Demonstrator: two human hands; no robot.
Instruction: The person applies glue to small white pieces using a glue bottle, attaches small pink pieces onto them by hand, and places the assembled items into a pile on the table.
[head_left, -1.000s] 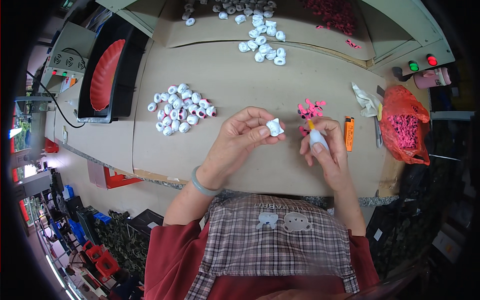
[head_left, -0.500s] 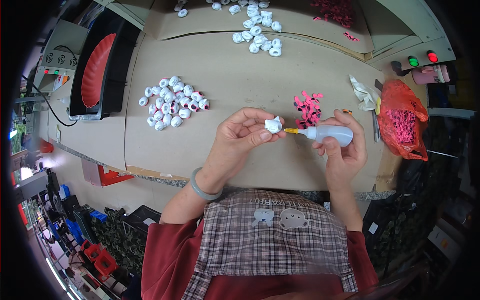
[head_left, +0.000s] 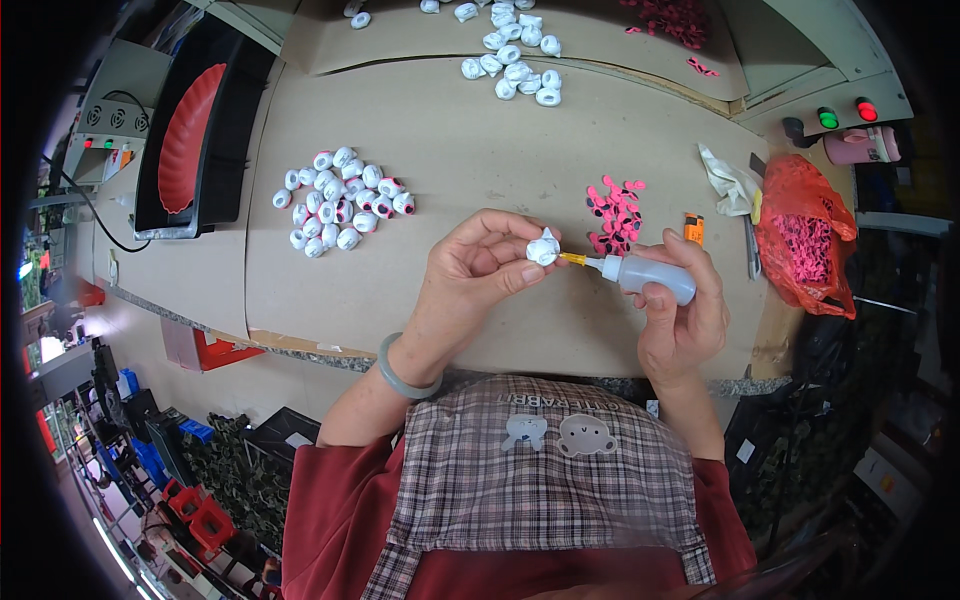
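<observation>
Between the fingertips of my left hand point(head_left: 490, 262) is a small white cat-head-shaped piece point(head_left: 542, 248) with pointed ears. My right hand point(head_left: 688, 305) is wrapped round a translucent squeeze bottle point(head_left: 652, 278), held sideways. Its yellow needle tip point(head_left: 573, 259) points left and meets, or nearly meets, the right side of the white piece. Just beyond the bottle lies a small heap of pink and black pieces point(head_left: 615, 215). Off to the left sits a cluster of white pieces point(head_left: 340, 195), some with pink and black parts on them.
More white pieces point(head_left: 515, 72) lie at the back, near a dark pink pile point(head_left: 675, 22). On the right are an orange lighter point(head_left: 693, 230), a crumpled white cloth point(head_left: 728, 182) and a red plastic bag point(head_left: 775, 200) of pink pieces. A black tray point(head_left: 225, 150) holding a red fluted dish stands left.
The bottle has tilted, its body now lower on the right, and its tip has come closer to the white piece. My right hand shifted slightly, uncovering the orange lighter.
</observation>
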